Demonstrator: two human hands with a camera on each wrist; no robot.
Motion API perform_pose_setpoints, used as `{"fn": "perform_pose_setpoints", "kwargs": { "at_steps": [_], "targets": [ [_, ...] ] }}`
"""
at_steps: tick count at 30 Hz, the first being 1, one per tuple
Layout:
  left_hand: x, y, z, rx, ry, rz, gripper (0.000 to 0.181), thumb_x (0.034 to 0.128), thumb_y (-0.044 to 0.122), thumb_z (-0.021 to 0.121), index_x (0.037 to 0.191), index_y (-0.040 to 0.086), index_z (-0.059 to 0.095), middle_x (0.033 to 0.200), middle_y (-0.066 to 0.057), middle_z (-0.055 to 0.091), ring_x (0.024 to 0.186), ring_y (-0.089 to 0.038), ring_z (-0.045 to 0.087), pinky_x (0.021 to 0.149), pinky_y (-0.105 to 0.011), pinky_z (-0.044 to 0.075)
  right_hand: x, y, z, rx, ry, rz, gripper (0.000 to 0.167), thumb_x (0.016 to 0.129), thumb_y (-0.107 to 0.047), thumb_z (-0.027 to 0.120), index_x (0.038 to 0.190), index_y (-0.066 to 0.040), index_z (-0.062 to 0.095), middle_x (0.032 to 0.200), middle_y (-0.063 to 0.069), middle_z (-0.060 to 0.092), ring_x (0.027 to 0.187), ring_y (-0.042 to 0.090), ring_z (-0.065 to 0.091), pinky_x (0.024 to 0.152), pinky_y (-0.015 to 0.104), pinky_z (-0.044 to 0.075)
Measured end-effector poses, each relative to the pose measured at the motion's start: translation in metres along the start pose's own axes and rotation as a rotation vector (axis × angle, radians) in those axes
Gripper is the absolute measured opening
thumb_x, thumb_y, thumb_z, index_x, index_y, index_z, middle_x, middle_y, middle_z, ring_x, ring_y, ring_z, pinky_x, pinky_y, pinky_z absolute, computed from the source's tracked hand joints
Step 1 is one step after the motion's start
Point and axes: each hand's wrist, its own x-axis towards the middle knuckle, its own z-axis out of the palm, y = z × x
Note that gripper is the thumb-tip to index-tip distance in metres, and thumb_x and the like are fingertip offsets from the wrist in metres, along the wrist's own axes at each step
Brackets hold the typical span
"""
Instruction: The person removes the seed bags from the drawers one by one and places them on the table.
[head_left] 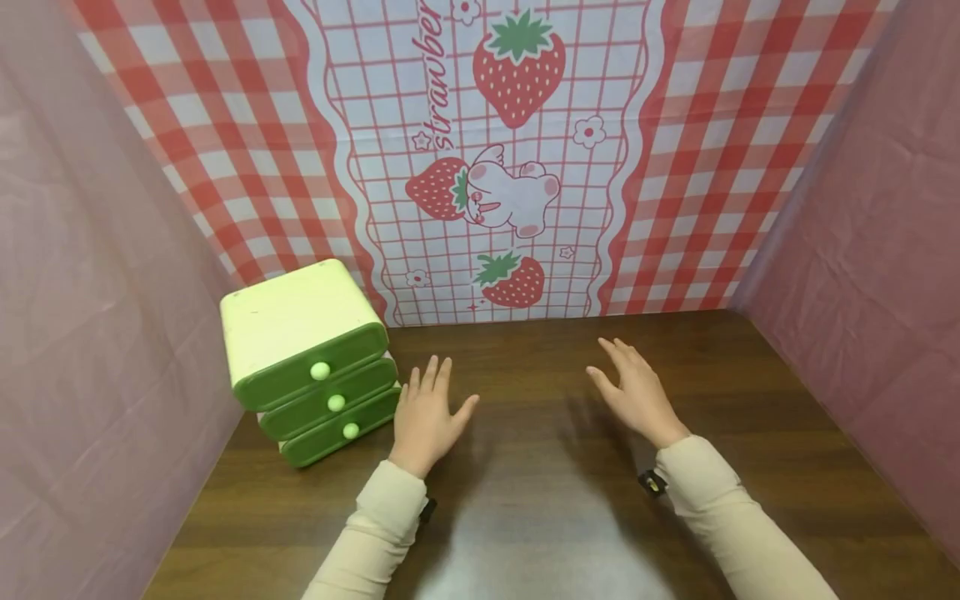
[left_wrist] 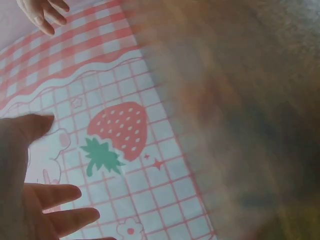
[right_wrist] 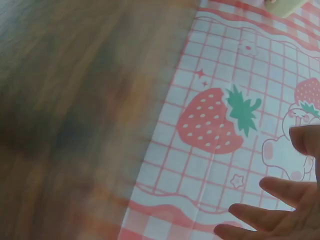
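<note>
My left hand (head_left: 425, 421) hovers over the brown table, its fingers straight and the thumb spread out to the right. It is nearest to a small drawer box (head_left: 300, 321) with a pale yellow-green top and three green drawers, each with a round light knob (head_left: 320, 371). All the drawers look closed. Farther right, my right hand (head_left: 637, 396) is held above the table with fingers extended, holding nothing. Fingers of the left hand (left_wrist: 65, 200) show in the left wrist view, those of the right hand (right_wrist: 280, 205) in the right wrist view, both with nothing in them.
The brown wooden table (head_left: 517, 475) ends at a back cloth (head_left: 517, 192) with red checks and strawberries. Pink cloth walls (head_left: 877, 192) rise on both sides. The drawer box stands at the back left, close to the left wall.
</note>
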Motion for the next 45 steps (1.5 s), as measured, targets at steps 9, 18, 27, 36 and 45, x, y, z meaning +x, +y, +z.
{"fn": "perform_pose_setpoints", "kwargs": {
  "at_steps": [9,18,27,36,45],
  "targets": [
    [-0.003,-0.007,-0.027,-0.165,0.307,0.045,0.047,0.0967,0.035,0.059,0.135,0.008,0.058,0.132,-0.014,0.063,0.114,-0.035,0.063,0.089,-0.050,0.055,0.019,-0.018,0.002,0.224,0.179,-0.029,0.040,0.101,-0.025,0.055,0.133,-0.003,0.058,0.135,0.022,0.056,0.128,0.039,0.050,0.106,0.056,0.039],
    [-0.019,-0.027,-0.062,-0.349,0.575,0.030,0.037,0.0955,0.019,0.061,0.129,0.003,0.062,0.126,-0.018,0.065,0.117,-0.037,0.060,0.098,-0.051,0.050,0.037,-0.053,0.014,0.425,0.121,0.010,0.042,0.105,-0.032,0.045,0.133,-0.003,0.057,0.137,0.018,0.057,0.130,0.034,0.050,0.110,0.051,0.039],
    [-0.045,-0.065,-0.086,-0.477,0.862,-0.037,0.038,0.0928,0.005,0.061,0.130,0.001,0.060,0.133,-0.017,0.059,0.122,-0.033,0.055,0.104,-0.034,0.045,0.058,-0.096,0.044,0.551,-0.060,-0.021,0.048,0.105,-0.036,0.042,0.143,-0.007,0.049,0.145,0.015,0.051,0.134,0.033,0.047,0.112,0.051,0.039],
    [-0.059,-0.086,-0.099,-0.597,1.015,-0.142,0.047,0.0912,-0.001,0.053,0.138,-0.005,0.049,0.153,-0.016,0.039,0.142,-0.026,0.035,0.118,-0.027,0.028,0.074,-0.149,0.080,0.651,-0.244,-0.051,0.050,0.105,-0.037,0.042,0.149,-0.014,0.042,0.151,0.011,0.045,0.138,0.030,0.044,0.116,0.049,0.035],
    [-0.062,-0.098,-0.097,-0.736,0.911,-0.309,0.063,0.0972,0.010,0.046,0.154,0.000,0.022,0.164,-0.015,0.011,0.152,-0.025,0.011,0.124,-0.028,0.006,0.076,-0.202,0.107,0.700,-0.400,-0.053,0.058,0.104,-0.043,0.042,0.154,-0.017,0.032,0.155,0.009,0.040,0.140,0.028,0.043,0.116,0.043,0.036]
  ]
}}
